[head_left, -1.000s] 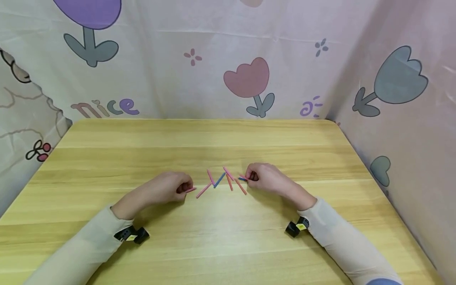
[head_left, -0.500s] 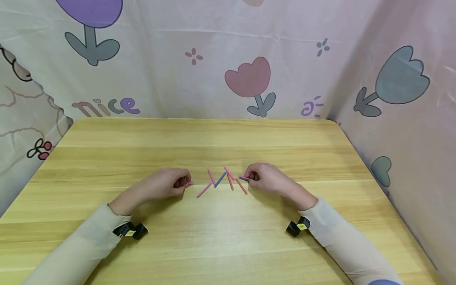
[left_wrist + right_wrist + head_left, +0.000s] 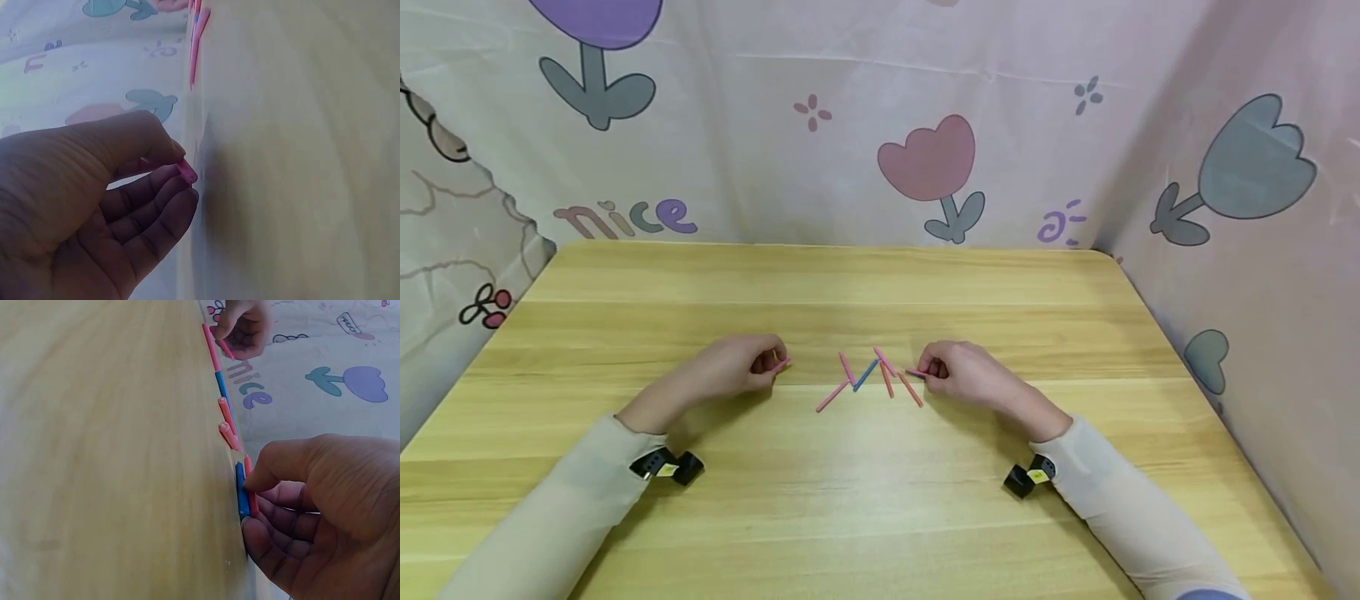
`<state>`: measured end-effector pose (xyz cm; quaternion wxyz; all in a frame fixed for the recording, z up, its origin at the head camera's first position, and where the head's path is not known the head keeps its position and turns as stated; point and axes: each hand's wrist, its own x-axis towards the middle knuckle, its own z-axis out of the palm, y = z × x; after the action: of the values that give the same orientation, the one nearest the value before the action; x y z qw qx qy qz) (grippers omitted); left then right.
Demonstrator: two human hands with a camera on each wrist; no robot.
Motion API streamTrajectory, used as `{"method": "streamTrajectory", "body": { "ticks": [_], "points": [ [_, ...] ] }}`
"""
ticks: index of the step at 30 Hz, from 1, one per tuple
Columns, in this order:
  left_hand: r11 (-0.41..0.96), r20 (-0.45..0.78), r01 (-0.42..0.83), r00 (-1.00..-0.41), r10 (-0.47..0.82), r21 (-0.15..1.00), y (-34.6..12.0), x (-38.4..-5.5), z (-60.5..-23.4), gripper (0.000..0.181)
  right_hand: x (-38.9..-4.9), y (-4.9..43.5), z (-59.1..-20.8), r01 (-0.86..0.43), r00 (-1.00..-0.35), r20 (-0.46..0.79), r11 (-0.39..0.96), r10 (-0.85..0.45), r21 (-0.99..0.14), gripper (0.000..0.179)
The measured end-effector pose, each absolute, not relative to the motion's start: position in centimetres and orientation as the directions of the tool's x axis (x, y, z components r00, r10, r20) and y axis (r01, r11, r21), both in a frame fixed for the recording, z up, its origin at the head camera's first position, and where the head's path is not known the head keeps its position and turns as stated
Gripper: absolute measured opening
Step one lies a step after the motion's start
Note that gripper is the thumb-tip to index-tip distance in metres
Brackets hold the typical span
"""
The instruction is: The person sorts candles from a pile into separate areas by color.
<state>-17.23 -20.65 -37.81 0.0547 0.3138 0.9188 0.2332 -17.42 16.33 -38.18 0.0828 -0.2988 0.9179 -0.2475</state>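
Pink stick (image 3: 188,172), partly hidden | left hand (image 3: 735,367): grip pinching it | right hand (image 3: 964,372): pinching blue stick (image 3: 241,490), reddish stick (image 3: 252,503)

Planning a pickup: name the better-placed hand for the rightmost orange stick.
Probably the right hand: nearest the orange stick, though holding two sticks; the left hand, farther off, pinches a pink stick.

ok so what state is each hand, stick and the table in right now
Left hand: fingers curled, pinching
Left-hand pink stick: held
Right hand: fingers curled, pinching
Right-hand blue stick: held
Right-hand pink stick: held, beside the blue
Middle blue stick: lying down
Three other pink sticks: lying down
Two orange sticks: lying down
Table: bearing sticks
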Motion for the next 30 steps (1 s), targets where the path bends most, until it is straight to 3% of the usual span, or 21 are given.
{"method": "streamTrajectory", "body": {
  "ticks": [30],
  "points": [
    [0.769, 0.016, 0.469, -0.858, 0.514, 0.434, -24.0, -18.8, -37.5, 0.016, -17.4, 16.1, -38.0, -0.501, -0.821, 0.008, 0.715, -0.570, -0.487, 0.004]
  ]
}}
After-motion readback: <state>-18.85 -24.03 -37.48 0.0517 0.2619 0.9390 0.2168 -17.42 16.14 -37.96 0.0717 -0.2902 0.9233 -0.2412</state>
